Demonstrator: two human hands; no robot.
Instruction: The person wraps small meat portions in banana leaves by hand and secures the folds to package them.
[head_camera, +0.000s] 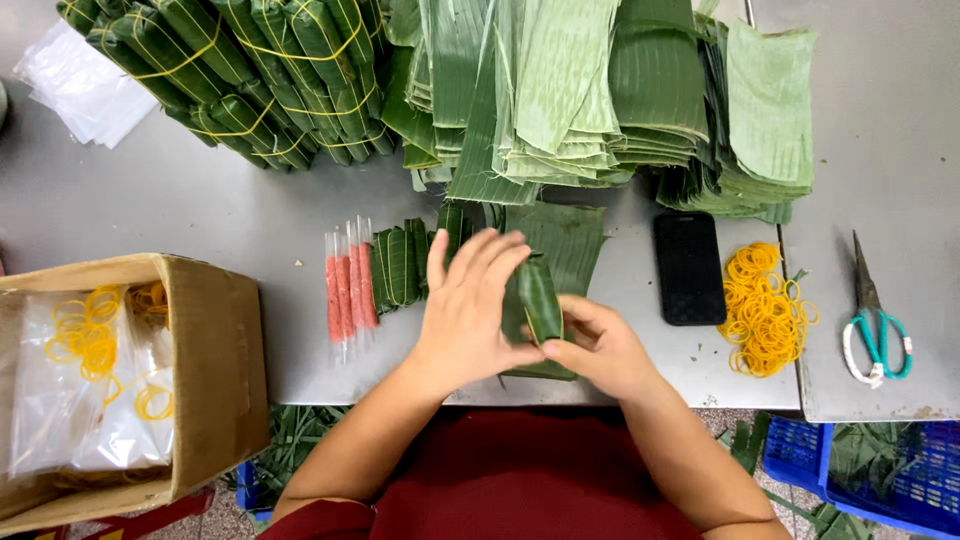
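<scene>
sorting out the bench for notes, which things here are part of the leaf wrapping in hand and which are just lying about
In hand:
- left hand and right hand, both in a grip on the leaf-wrapped roll
- flat leaf under it
- pink sticks in clear sleeves
- yellow rubber bands
- stacked cut leaves
- tied bundles

Lying about:
- black phone
- scissors
- cardboard box

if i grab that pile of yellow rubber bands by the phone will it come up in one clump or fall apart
Probably falls apart: the rubber bands lie as a loose heap of separate rings, with a few strays at the edge, so a pinch would likely lift only some. They look thin and floppy, and likely very light. Pushed across the smooth metal table, the heap would probably spread rather than slide as one.
</scene>
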